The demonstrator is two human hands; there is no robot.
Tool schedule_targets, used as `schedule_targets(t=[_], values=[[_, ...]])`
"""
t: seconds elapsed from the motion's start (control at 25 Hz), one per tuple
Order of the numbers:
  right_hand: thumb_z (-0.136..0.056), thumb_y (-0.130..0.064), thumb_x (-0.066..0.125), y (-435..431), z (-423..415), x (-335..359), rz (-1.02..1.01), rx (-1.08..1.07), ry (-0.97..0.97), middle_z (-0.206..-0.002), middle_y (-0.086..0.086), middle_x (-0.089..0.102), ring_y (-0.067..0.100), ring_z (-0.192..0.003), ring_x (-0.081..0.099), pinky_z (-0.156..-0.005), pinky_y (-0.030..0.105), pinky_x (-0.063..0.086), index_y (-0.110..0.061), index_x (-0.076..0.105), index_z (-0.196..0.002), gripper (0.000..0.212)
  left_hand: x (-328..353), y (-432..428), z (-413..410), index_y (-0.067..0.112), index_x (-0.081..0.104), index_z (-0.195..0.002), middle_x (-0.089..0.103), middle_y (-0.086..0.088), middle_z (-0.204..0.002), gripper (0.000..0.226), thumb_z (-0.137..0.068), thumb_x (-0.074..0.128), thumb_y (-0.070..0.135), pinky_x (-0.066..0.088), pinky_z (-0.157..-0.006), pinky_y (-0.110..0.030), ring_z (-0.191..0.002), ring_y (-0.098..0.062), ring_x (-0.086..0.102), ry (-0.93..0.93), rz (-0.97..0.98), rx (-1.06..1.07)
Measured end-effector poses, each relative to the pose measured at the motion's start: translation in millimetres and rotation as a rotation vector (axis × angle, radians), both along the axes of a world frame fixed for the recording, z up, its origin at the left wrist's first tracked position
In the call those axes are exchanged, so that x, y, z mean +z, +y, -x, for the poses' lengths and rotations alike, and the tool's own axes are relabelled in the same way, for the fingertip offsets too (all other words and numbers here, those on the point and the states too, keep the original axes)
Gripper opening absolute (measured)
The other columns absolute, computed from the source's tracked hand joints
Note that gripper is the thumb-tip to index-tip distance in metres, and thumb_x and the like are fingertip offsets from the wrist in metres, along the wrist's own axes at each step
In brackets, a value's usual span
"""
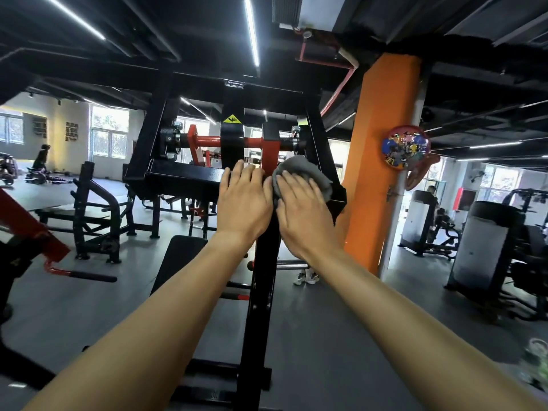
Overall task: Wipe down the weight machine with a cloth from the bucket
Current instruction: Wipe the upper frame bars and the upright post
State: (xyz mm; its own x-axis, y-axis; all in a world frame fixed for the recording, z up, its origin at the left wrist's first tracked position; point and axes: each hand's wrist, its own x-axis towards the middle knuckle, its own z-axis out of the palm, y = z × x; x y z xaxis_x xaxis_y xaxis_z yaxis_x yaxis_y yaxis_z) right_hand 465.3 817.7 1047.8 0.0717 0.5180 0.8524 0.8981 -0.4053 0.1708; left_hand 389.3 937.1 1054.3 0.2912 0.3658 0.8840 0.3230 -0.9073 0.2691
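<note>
Weight machine (189, 173) — directly ahead; grey cloth (308, 170) pressed on its upper crossbar under flat, spread right hand (302, 209). Left hand (243, 200) rests flat beside, empty. Wiping underway (bucket unseen) — lower frame probably left.

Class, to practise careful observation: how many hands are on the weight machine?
2. The left hand rests flat on the machine's black frame; the right hand, beside it, presses the grey cloth onto the frame.

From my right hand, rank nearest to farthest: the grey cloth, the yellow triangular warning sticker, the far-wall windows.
1. Grey cloth, under the right hand.
2. Yellow triangular warning sticker, above, to its left.
3. Far-wall windows, far left.
</note>
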Motion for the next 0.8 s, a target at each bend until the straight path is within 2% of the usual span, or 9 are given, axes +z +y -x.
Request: schedule_targets(t=[0.16, 0.36, 0.52, 0.6, 0.68, 0.72, 0.8], values=[[-0.103, -0.021, 0.046, -40, -28, -15, -0.006, -0.027, -0.155, -0.157, 0.006, 0.046, 0.022, -0.148, 0.037, -0.126, 0.040, 0.020, -0.012, 0.042, -0.154, 0.052, -1, -6, 4, 0.019, 0.054, -0.138, 0.046, -0.004, -0.156, 0.049, -0.110, 0.020, 0.040, 0.012, -0.127, -0.044, -0.154, -0.024, 0.022, 0.046, -0.002, 0.034], [-0.094, -0.010, 0.065, -25, -19, -23, -0.209, 0.012, -0.090, -0.138, 0.012, 0.059, 0.029, -0.130, 0.051, -0.111, 0.045, 0.038, -0.014, 0.060, -0.140, 0.046, 0, -18, 1, 0.014, 0.052, -0.144, 0.048, -0.008, -0.155, 0.052, -0.110, 0.021, 0.039, 0.015, -0.127, -0.046, -0.152, -0.027, 0.027, 0.051, 0.002, 0.113], [-0.094, -0.009, 0.067, -34, -36, -28, -0.243, 0.089, -0.122, -0.128, 0.013, 0.058, 0.030, -0.119, 0.050, -0.098, 0.044, 0.047, -0.012, 0.061, -0.137, 0.044, 2, -26, 5, 0.010, 0.052, -0.142, 0.053, -0.010, -0.149, 0.047, -0.110, 0.028, 0.034, 0.022, -0.125, -0.046, -0.148, -0.029, 0.034, 0.098, -0.068, 0.099], [-0.097, -0.011, 0.063, -42, -58, -40, -0.351, 0.109, -0.009, -0.124, 0.012, 0.053, 0.030, -0.115, 0.049, -0.101, 0.050, 0.049, -0.015, 0.057, -0.135, 0.039, 0, -39, 3, 0.009, 0.051, -0.143, 0.051, -0.011, -0.150, 0.044, -0.110, 0.032, 0.032, 0.021, -0.126, -0.043, -0.148, -0.028, 0.034, 0.131, -0.125, 0.014], [-0.099, -0.015, 0.059, -42, -65, -46, -0.508, 0.186, 0.195, -0.120, 0.005, 0.046, 0.028, -0.115, 0.050, -0.104, 0.060, 0.046, -0.018, 0.051, -0.127, 0.029, -4, -52, -5, 0.009, 0.051, -0.141, 0.052, -0.010, -0.149, 0.042, -0.109, 0.033, 0.032, 0.020, -0.126, -0.041, -0.147, -0.025, 0.036, 0.132, -0.176, -0.010], [-0.101, -0.016, 0.058, -39, -61, -46, -0.601, 0.263, 0.296, -0.117, 0.002, 0.046, 0.027, -0.112, 0.052, -0.103, 0.061, 0.046, -0.016, 0.049, -0.123, 0.025, -6, -55, -9, 0.010, 0.052, -0.139, 0.053, -0.008, -0.146, 0.041, -0.109, 0.033, 0.031, 0.021, -0.126, -0.041, -0.145, -0.024, 0.038, 0.110, -0.185, 0.002], [-0.102, -0.020, 0.060, -35, -43, -40, -0.717, 0.425, 0.420, -0.112, -0.001, 0.049, 0.023, -0.105, 0.057, -0.097, 0.050, 0.051, -0.013, 0.050, -0.119, 0.021, -9, -55, -16, 0.010, 0.054, -0.135, 0.056, -0.006, -0.141, 0.039, -0.108, 0.033, 0.030, 0.024, -0.123, -0.040, -0.140, -0.022, 0.042, 0.053, -0.186, 0.026]])
